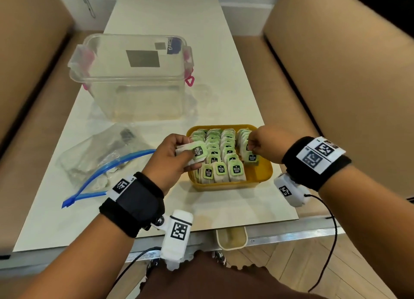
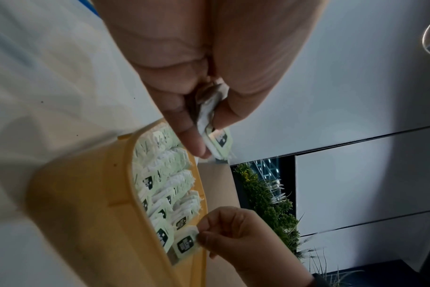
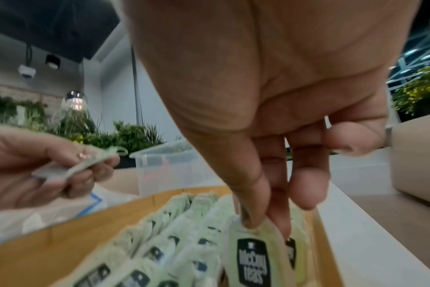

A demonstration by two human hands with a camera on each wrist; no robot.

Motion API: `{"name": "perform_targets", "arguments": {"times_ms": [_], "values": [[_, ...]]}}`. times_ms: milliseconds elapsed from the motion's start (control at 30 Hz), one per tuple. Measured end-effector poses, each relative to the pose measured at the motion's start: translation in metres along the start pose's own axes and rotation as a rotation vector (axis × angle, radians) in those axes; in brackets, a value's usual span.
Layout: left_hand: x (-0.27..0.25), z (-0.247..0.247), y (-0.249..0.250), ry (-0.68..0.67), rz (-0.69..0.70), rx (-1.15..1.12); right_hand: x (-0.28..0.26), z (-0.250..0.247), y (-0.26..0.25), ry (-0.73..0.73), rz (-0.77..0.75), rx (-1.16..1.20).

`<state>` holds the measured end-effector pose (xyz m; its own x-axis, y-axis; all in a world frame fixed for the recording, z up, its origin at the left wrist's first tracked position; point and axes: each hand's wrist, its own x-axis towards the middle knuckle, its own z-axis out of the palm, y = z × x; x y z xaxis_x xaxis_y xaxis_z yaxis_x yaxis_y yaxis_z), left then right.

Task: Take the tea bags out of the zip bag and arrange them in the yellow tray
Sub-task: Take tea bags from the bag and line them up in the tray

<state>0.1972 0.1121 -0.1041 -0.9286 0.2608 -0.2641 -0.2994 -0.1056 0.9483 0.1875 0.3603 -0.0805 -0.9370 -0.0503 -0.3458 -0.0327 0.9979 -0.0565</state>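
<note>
Our right hand (image 1: pixel 261 145) pinches a green-tagged tea bag (image 1: pixel 252 157) into the yellow tray's (image 1: pixel 264 172) right-hand row, while our left hand (image 1: pixel 173 162) grips a small stack of tea bags (image 1: pixel 192 154) over the tray's left edge. The risk: packed rows leaning, one nudge toppling neighbours, or the stack slipping loose. The zip bag (image 1: pixel 98 162) lies just left, open.
</note>
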Motion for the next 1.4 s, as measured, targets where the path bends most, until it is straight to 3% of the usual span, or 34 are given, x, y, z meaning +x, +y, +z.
{"name": "perform_targets", "arguments": {"times_ms": [367,633,800,933,1167,1400], "values": [[0.004,-0.008,0.000,0.005,0.108,0.181,0.024,0.005,0.004,0.011,0.084,-0.174],[0.004,-0.005,-0.001,-0.041,0.050,0.138,0.020,-0.002,0.001,0.019,0.101,-0.118],[0.006,-0.001,-0.001,-0.045,0.062,0.177,-0.010,-0.025,-0.022,0.231,-0.035,0.164],[0.006,0.003,0.003,-0.024,0.100,0.183,-0.036,-0.034,-0.055,0.251,-0.173,0.487],[0.009,0.009,0.005,-0.048,0.117,0.157,-0.034,-0.021,-0.065,0.289,-0.117,0.626],[0.006,0.009,0.004,-0.086,0.080,0.071,-0.038,-0.031,-0.045,0.312,-0.121,0.616]]}}
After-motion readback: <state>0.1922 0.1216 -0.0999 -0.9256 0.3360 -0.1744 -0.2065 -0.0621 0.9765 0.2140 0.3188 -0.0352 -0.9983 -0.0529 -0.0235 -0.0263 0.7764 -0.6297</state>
